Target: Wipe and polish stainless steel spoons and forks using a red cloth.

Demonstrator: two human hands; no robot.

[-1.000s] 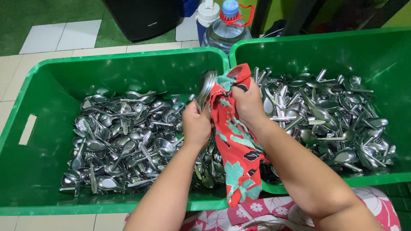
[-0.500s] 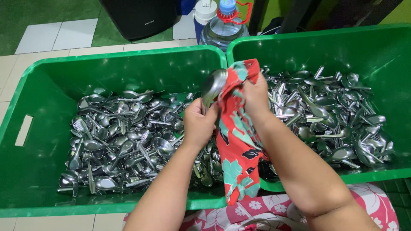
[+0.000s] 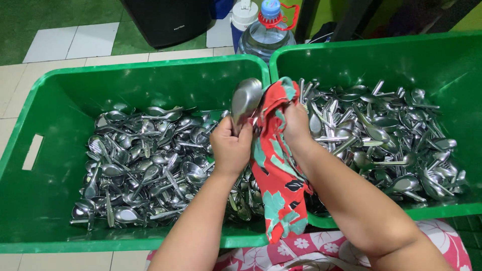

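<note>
My left hand [image 3: 230,146] grips the handle of a steel spoon [image 3: 245,102], bowl up, over the inner edge of the left green bin [image 3: 45,200]. My right hand [image 3: 296,125] holds a red floral cloth [image 3: 275,173] against the spoon. The cloth hangs down over the rims where the two bins meet. The left bin holds a heap of several steel spoons [image 3: 145,165]. The right green bin [image 3: 447,65] holds another heap of spoons [image 3: 386,140].
A large water bottle with a blue cap [image 3: 264,30] and a white-capped bottle [image 3: 243,15] stand behind the bins. A black box [image 3: 168,20] sits on the tiled floor at the back. Pink floral fabric [image 3: 311,251] covers my lap.
The spoon has turned more upright in my left hand, and my right hand has shifted the cloth along it. The view has moved a little closer.
</note>
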